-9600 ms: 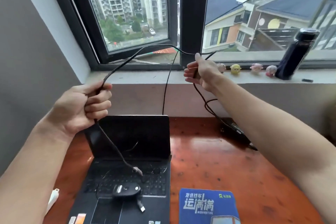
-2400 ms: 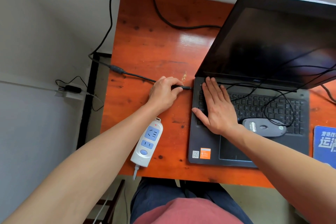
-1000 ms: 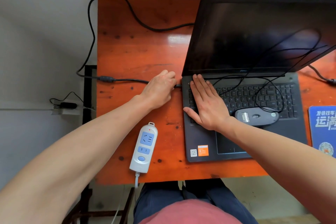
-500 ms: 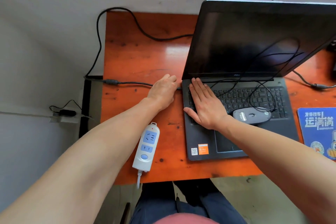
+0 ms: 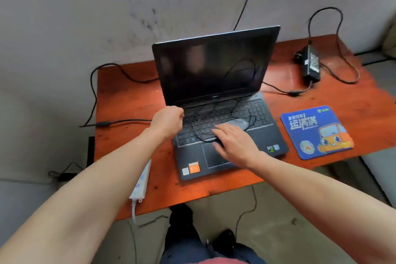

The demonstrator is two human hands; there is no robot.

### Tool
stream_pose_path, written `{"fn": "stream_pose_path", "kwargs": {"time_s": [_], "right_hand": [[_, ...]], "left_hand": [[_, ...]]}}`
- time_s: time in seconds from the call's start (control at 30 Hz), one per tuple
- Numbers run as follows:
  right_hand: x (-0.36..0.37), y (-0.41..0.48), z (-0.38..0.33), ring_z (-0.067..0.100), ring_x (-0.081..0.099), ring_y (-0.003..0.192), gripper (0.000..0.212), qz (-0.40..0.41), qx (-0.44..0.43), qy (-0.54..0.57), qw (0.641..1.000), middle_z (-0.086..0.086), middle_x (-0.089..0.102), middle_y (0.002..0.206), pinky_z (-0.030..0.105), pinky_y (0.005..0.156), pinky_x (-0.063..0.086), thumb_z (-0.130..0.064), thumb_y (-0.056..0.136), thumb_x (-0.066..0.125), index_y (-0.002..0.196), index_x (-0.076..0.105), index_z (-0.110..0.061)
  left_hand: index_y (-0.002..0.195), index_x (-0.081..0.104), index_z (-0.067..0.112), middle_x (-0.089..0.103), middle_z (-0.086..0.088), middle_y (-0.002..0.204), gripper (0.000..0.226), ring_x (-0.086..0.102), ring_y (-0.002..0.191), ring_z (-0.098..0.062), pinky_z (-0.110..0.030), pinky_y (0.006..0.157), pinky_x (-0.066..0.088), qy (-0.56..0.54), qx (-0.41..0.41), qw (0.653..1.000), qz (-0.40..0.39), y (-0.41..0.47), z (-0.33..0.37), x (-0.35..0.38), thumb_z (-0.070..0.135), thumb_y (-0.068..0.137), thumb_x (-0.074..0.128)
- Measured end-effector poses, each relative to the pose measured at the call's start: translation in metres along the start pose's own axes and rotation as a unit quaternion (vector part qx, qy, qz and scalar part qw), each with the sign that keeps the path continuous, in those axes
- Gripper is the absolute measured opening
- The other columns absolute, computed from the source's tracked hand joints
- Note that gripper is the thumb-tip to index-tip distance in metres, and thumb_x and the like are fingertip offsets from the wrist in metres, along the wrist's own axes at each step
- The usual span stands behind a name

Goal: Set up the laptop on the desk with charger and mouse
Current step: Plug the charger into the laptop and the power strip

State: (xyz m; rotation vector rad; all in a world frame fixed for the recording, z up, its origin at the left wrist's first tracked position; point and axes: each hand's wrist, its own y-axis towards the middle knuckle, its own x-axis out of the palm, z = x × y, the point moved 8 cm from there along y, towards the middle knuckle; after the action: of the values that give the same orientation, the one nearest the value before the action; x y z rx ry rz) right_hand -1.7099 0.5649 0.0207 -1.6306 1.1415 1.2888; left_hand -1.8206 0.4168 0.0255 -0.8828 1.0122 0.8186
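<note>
The laptop (image 5: 216,96) is seen open on the orange desk (image 5: 130,100) at the centre of the frame, its screen dark. The grey mouse (image 5: 239,123) is seen lying on the keyboard, ringed by loops of thin cord. The right hand (image 5: 233,143) is held over the keys and touchpad with fingers straight and spread, the fingertips just beside the mouse. The left hand (image 5: 169,121) is curled at the keyboard's upper left corner, where the charger cable (image 5: 126,122) is led in from the left; whether anything is gripped cannot be told. The charger brick (image 5: 311,64) is placed at the desk's upper right, a blue mouse pad (image 5: 315,133) right of the laptop, and a white power strip (image 5: 142,178) at the lower left, partly covered by the forearm.
</note>
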Motion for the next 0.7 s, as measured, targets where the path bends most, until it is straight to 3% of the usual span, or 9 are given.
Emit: {"fn": "stream_pose_path", "kwargs": {"time_s": [0.13, 0.33, 0.7], "right_hand": [[-0.042, -0.088, 0.067, 0.031, 0.060, 0.104, 0.035, 0.015, 0.085, -0.023, 0.996, 0.010, 0.065, 0.111, 0.041, 0.084, 0.050, -0.031, 0.091, 0.055, 0.116, 0.062, -0.008], [-0.080, -0.158, 0.150, 0.026, 0.061, 0.106, 0.038, 0.039, 0.202, -0.015, 0.978, 0.004, 0.064, 0.113, 0.039, 0.078, 0.052, -0.038, 0.095, 0.049, 0.125, 0.057, -0.016], [-0.113, -0.192, 0.299, 0.023, 0.062, 0.106, 0.037, 0.035, 0.266, -0.034, 0.963, 0.002, 0.067, 0.116, 0.037, 0.080, 0.050, -0.038, 0.096, 0.046, 0.125, 0.056, -0.019]], "left_hand": [[0.098, 0.070, 0.019, 0.071, -0.006, 0.105, 0.025, 0.063, 0.099, -0.032, -0.038, 0.081, 0.052, -0.029, 0.070, 0.997, 0.004, -0.013, 0.118, 0.003, 0.018, 0.087, 0.048], [0.097, 0.070, 0.020, 0.072, -0.007, 0.102, 0.022, 0.064, 0.096, -0.032, -0.038, 0.082, 0.053, -0.042, 0.142, 0.989, -0.011, -0.009, 0.232, 0.001, 0.021, 0.086, 0.051], [0.096, 0.071, 0.017, 0.072, -0.008, 0.098, 0.023, 0.065, 0.092, -0.031, -0.035, 0.075, 0.054, -0.013, 0.198, 0.980, -0.029, 0.095, 0.366, 0.020, 0.018, 0.086, 0.050]]}}
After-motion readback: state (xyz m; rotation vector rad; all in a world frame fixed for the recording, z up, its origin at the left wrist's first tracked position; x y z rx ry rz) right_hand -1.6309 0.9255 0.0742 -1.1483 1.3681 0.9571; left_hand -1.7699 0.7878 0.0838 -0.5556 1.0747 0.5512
